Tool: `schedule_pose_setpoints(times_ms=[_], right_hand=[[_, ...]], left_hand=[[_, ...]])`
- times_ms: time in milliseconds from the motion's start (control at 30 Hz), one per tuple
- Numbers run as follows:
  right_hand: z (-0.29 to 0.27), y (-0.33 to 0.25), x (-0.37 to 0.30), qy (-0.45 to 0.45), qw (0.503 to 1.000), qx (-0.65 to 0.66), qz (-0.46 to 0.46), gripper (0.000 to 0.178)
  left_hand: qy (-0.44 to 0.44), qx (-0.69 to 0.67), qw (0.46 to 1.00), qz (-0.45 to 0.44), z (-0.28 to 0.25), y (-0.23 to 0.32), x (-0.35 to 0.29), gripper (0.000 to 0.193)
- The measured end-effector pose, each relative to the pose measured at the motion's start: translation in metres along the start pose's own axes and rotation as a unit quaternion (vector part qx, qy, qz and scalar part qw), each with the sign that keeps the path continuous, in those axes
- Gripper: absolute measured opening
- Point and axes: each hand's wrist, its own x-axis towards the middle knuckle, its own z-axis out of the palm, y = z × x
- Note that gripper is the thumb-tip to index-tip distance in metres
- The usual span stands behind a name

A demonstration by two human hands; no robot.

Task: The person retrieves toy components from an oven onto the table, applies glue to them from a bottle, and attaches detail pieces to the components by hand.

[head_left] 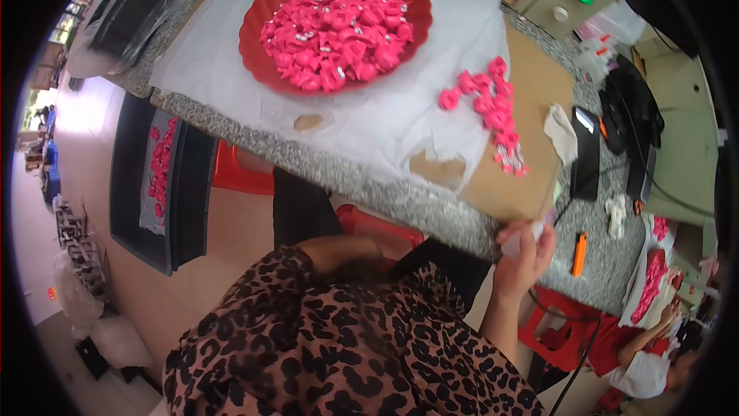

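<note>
At the table's near right corner, my right hand (527,253) has its fingers curled by the cardboard's edge. A small whitish piece (510,244) shows between them; its kind cannot be made out. My left forearm (339,252) bends across my lap below the table edge, and the hand at its end is hidden. Beyond, a red scalloped dish (256,50) holds a heap of small pink moulded pieces (339,27), some with white spots. More pink pieces (493,100) lie loose in a group on the sheet and cardboard, nearer my right hand.
White sheeting (208,62) and brown cardboard (531,93) cover much of the stone tabletop. An orange-handled tool (580,254), a black device (586,154) and a white cloth (561,133) lie right. A dark bin (196,200) stands left, red stools below. Another person (643,366) sits far right.
</note>
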Motion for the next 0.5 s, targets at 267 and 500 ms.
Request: schedule_pose_setpoints(times_ms=[267, 500], right_hand=[[-0.011, -0.011, -0.003, 0.008, 0.999, -0.012, 0.047, 0.028], [0.0, -0.012, 0.006, -0.005, 0.998, -0.029, 0.058, 0.029]], left_hand=[[-0.029, -0.057, 0.997, 0.029, -0.006, 0.046, -0.001, 0.041], [-0.003, -0.05, 0.998, 0.049, -0.03, 0.159, 0.08, 0.041]])
